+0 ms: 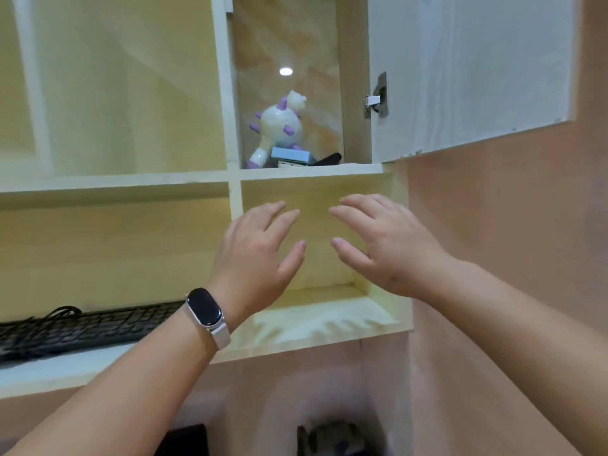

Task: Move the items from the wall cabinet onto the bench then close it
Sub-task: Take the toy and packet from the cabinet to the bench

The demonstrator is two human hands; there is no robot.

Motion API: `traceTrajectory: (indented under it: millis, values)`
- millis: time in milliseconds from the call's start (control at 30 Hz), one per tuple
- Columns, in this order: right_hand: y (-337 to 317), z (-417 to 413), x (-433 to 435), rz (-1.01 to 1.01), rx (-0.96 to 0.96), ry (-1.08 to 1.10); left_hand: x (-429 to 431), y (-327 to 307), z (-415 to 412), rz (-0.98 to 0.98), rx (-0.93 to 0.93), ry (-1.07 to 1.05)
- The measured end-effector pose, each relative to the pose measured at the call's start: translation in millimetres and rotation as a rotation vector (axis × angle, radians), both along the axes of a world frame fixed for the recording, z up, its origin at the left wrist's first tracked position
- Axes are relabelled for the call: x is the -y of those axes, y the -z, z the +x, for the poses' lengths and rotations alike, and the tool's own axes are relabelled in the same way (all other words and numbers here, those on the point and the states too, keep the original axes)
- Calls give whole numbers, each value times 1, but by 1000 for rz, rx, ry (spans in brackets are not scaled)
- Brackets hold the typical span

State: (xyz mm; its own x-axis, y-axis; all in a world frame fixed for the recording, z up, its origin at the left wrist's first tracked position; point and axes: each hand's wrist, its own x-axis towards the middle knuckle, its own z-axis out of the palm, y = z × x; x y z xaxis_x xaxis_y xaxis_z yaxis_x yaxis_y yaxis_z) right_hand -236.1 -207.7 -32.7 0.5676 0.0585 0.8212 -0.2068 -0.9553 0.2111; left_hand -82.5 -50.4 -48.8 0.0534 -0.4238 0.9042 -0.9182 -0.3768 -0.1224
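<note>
The wall cabinet (353,93) stands open, its white door (470,70) swung out to the right. On its shelf sits a white toy with purple spikes (279,126), leaning over a light blue box (291,156). A black object (327,159) lies to the right of the box. My left hand (260,248), with a dark smart band on the wrist, and my right hand (385,245) are raised side by side below that shelf, in front of the open cubby. Both hands hold nothing and have their fingers spread.
A black keyboard (85,327) with a cable lies on the long shelf at lower left. The open cubby (316,311) sits under the cabinet. A pink wall runs down the right side. Dark objects (332,437) show at the bottom.
</note>
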Motion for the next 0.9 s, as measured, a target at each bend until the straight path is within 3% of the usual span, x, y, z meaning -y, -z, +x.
traceTrajectory:
  millis: [233,433,700,900]
  values:
    - [-69,31,13,101,74,-63,21,-87,11,-65,119,67]
    - [-128,64,27,224,34,-88,34,-172,25,-25,190,-11]
    - [-161,91,44,343,-302,-35,77,-227,33,154,-81,-177]
    - [-166,104,48,296,-323,-74,86,-225,49,180,-288,-243]
